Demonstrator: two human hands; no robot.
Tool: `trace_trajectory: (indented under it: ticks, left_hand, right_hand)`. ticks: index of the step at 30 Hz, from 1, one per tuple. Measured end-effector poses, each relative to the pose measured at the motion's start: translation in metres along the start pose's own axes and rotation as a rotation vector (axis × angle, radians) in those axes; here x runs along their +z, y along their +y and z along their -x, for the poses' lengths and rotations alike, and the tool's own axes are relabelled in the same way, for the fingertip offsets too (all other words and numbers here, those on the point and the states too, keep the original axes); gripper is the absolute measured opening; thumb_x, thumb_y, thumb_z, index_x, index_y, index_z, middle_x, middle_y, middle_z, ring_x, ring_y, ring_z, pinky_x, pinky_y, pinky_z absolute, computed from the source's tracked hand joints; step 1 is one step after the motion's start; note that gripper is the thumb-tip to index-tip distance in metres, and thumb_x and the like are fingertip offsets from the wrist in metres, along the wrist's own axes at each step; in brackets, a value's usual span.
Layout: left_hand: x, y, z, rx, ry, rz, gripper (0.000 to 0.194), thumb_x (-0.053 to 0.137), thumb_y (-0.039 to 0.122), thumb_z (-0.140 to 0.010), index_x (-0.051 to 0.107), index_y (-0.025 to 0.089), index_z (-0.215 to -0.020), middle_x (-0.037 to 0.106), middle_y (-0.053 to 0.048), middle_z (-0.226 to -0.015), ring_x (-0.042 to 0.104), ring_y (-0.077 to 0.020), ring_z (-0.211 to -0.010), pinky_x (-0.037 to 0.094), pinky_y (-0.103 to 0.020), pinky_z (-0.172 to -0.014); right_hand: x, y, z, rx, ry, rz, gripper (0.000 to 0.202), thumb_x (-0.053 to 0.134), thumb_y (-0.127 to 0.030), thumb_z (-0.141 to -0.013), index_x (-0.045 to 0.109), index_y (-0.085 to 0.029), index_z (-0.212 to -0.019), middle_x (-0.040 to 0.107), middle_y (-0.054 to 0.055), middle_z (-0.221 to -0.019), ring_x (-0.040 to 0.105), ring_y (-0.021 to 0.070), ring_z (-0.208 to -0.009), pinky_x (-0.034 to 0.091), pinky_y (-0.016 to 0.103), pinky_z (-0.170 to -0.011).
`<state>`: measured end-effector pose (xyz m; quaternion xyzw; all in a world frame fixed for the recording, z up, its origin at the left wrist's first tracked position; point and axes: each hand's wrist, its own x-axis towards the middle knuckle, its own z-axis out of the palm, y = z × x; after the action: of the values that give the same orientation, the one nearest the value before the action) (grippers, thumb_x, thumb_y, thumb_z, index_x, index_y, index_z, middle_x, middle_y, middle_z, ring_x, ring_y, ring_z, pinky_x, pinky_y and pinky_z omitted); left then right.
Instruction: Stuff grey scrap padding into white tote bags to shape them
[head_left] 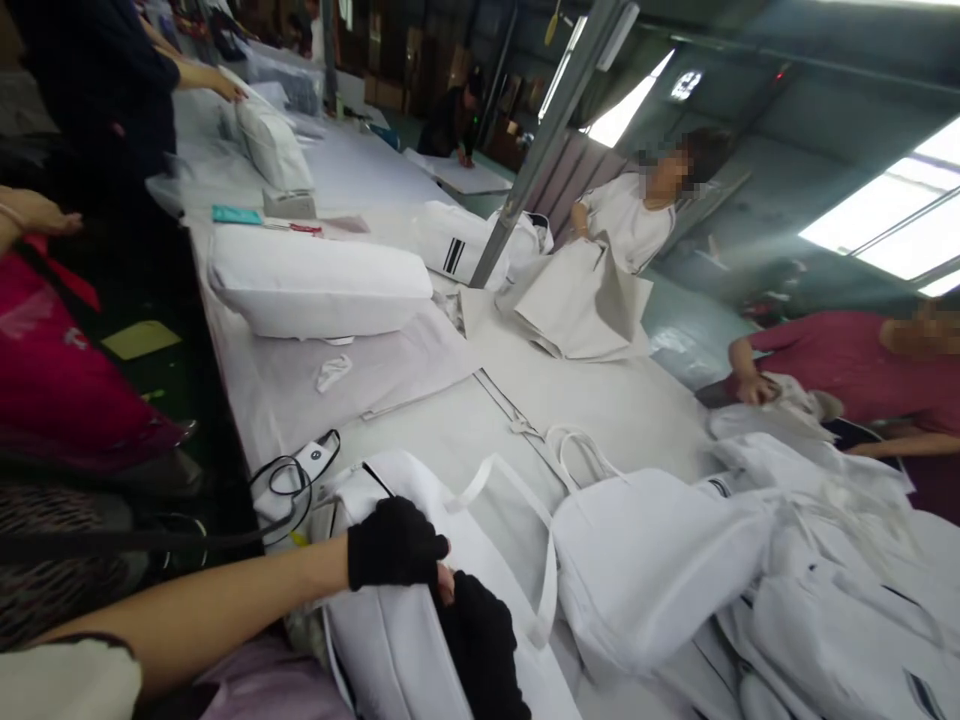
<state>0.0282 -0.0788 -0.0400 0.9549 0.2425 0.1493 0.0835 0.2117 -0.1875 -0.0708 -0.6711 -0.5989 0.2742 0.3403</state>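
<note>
A white bag (397, 640) lies at the table's near edge in front of me, with a dark zip line along its top. My left hand (397, 545), in a black fingerless glove, is closed over the bag's top edge. Against its fingertips rests my right hand (484, 640), gloved the same way, fingers curled at the dark opening. Both grip the bag there; the exact part pinched is hidden. A white strap (544, 570) loops up beside the hands. To the right sits another white bag (645, 560) with upright handles.
More white bags (840, 600) are heaped at the right. A long white bag (322, 280) lies farther up the table. A white device with a black cord (307, 465) rests at the left edge. A grey post (540, 150) rises mid-table. Several people work around, one in a red shirt (840, 360).
</note>
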Motion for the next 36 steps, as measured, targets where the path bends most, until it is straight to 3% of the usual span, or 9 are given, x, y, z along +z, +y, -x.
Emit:
trace_trajectory:
  ticks: [6,9,14,18,24,26,28,31,36]
  left_hand:
    - [0.012,-0.006,-0.014,-0.048,0.052,0.071,0.028,0.052,0.035,-0.088,0.063,0.019,-0.069,0.064,-0.007,-0.06,0.059,-0.023,-0.05,0.027,-0.032,-0.044]
    - [0.009,-0.004,-0.017,-0.049,0.127,0.081,0.024,0.05,0.028,-0.088,0.062,0.02,-0.069,0.063,-0.006,-0.057,0.058,-0.0235,-0.05,0.027,-0.032,-0.044]
    - [0.009,-0.005,-0.018,0.05,0.121,-0.062,0.016,0.049,0.019,-0.085,0.056,0.021,-0.07,0.059,0.0,-0.057,0.059,-0.0229,-0.049,0.031,-0.031,-0.039]
    - [0.02,-0.01,-0.014,0.079,0.228,-0.08,0.011,0.052,0.024,-0.083,0.06,0.022,-0.09,0.057,0.002,-0.056,0.055,-0.0225,-0.043,0.029,-0.031,-0.033]
    - [0.015,-0.011,-0.003,0.104,0.438,-0.116,0.013,0.049,0.025,-0.088,0.058,0.021,-0.079,0.052,0.002,-0.052,0.052,-0.0174,-0.044,0.032,-0.029,-0.038]
    - [0.0,-0.025,0.006,-0.025,0.516,-0.003,0.018,0.047,0.027,-0.091,0.058,0.021,-0.079,0.058,0.0,-0.061,0.058,-0.0171,-0.056,0.041,-0.03,-0.048]
    - [-0.014,-0.052,0.02,-0.348,0.559,0.185,0.021,0.042,0.028,-0.094,0.059,0.02,-0.087,0.065,-0.003,-0.079,0.063,-0.0174,-0.076,0.049,-0.031,-0.067]
    - [-0.017,-0.106,0.047,-0.73,0.382,0.411,0.032,0.042,0.039,-0.093,0.056,0.017,-0.112,0.065,-0.009,-0.105,0.062,-0.0196,-0.097,0.049,-0.033,-0.085]
    - [0.013,-0.147,0.079,-0.675,0.069,0.489,0.026,0.048,0.036,-0.084,0.063,0.016,-0.087,0.067,-0.003,-0.073,0.064,-0.0189,-0.067,0.047,-0.027,-0.058]
  right_hand:
    - [0.0,0.006,0.004,0.04,0.025,0.061,0.049,0.041,-0.063,-0.088,0.065,-0.027,-0.112,0.066,0.009,-0.112,0.06,0.0292,-0.106,0.05,0.042,-0.087]
    - [0.011,-0.002,0.009,-0.019,0.034,0.262,0.063,0.052,-0.063,-0.081,0.052,-0.025,-0.132,0.056,0.014,-0.129,0.055,0.0364,-0.114,0.048,0.051,-0.088]
    - [0.028,-0.005,-0.001,-0.054,0.047,0.543,0.064,0.06,-0.06,-0.077,0.054,-0.018,-0.125,0.055,0.022,-0.123,0.055,0.0424,-0.108,0.046,0.058,-0.086]
    - [0.029,-0.001,-0.016,-0.253,0.121,0.697,0.082,0.062,-0.068,-0.07,0.053,-0.009,-0.126,0.042,0.029,-0.137,0.039,0.0521,-0.124,0.029,0.071,-0.097]
    - [0.041,0.008,-0.013,-0.322,0.091,0.588,0.081,0.056,-0.061,-0.079,0.037,-0.015,-0.142,0.041,0.025,-0.14,0.051,0.0423,-0.117,0.049,0.055,-0.084]
    - [0.041,0.006,-0.009,-0.309,0.085,0.602,0.083,0.055,-0.063,-0.079,0.034,-0.017,-0.145,0.04,0.025,-0.141,0.051,0.0441,-0.117,0.049,0.057,-0.082]
    - [0.038,0.002,-0.007,-0.281,0.055,0.611,0.087,0.055,-0.064,-0.079,0.028,-0.019,-0.148,0.038,0.024,-0.143,0.05,0.045,-0.117,0.049,0.058,-0.081]
    - [0.034,-0.004,-0.007,-0.246,0.033,0.61,0.09,0.055,-0.064,-0.079,0.022,-0.022,-0.151,0.036,0.021,-0.146,0.049,0.0445,-0.119,0.05,0.058,-0.082]
    - [0.036,-0.009,-0.011,-0.266,0.071,0.62,0.09,0.061,-0.063,-0.073,0.038,-0.012,-0.144,0.042,0.026,-0.14,0.052,0.0471,-0.115,0.05,0.058,-0.081]
